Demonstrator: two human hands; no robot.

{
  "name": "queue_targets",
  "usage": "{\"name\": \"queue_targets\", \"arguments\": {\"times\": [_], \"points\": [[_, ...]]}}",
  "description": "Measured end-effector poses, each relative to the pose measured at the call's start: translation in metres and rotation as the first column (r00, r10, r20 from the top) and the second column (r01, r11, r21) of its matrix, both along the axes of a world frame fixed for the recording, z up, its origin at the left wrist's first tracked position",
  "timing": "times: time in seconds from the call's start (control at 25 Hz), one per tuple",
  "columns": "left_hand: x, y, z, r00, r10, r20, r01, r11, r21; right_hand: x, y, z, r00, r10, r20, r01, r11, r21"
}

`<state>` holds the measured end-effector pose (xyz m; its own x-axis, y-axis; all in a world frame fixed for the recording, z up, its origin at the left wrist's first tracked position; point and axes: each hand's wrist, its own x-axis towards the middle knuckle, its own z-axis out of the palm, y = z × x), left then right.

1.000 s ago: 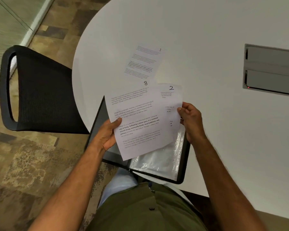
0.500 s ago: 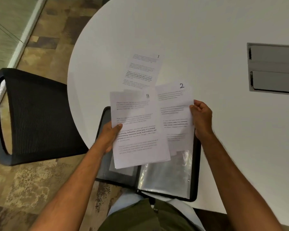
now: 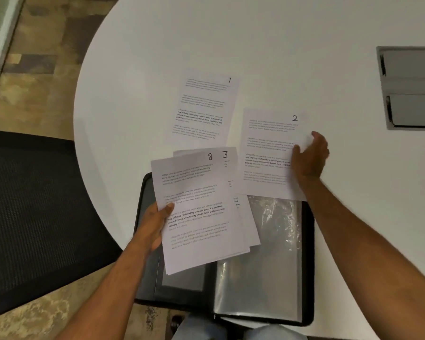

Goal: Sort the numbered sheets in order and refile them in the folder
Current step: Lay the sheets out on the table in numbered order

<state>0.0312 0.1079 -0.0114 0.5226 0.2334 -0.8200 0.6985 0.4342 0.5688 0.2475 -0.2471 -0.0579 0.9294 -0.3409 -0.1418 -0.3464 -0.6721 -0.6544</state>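
Laying out sheets by number is the step in hand, judged from the head view, the only one given. Sheet 1 lies flat on the white desk in the upper middle of the frame. Sheet 2 sits just right of it and lower, its bottom edge overlapping the open folder, whose clear sleeves show at the lower centre. The right hand rests at that sheet's right edge with its grip loosened; whether the fingers have hold of the paper or have let go, I cannot tell, since the hand is blurred. The left hand has its grip closed on a fanned stack, thumb on top, with sheet 8 uppermost and sheet 3 peeking out behind it.

Risks as I judge them: the fanned stack is pinched at one edge only, so loose sheets could slide out toward the floor or the black chair at the left. Sheet 2, half on the slick sleeve, could skid if nudged. Sheet 3 is next in order but sits under sheet 8, so pulling it one-handed may drag neighbours along and scramble the order.
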Motion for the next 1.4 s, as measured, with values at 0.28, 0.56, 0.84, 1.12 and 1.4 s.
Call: {"name": "queue_targets", "arguments": {"times": [0.28,0.56,0.84,1.12,1.4], "points": [[0.011,0.006,-0.024,0.998,-0.040,-0.053,0.038,0.999,-0.031,-0.007,0.036,-0.034,0.781,0.534,-0.325,-0.620,0.726,-0.297],[0.007,0.009,-0.045,0.997,-0.012,-0.076,0.002,0.991,-0.134,0.051,0.038,-0.034,0.798,0.510,-0.320,-0.599,0.725,-0.338],[0.007,0.013,-0.050,0.997,0.001,-0.080,-0.017,0.981,-0.196,0.082,0.058,-0.037,0.799,0.522,-0.299,-0.601,0.722,-0.343],[0.009,0.018,-0.049,0.993,-0.075,-0.089,0.048,0.962,-0.269,0.084,0.101,-0.029,0.805,0.577,-0.133,-0.586,0.743,-0.324],[0.010,0.020,-0.050,0.994,-0.034,-0.104,0.002,0.956,-0.293,0.089,0.141,-0.028,0.594,0.705,-0.386,-0.804,0.528,-0.274]]}}
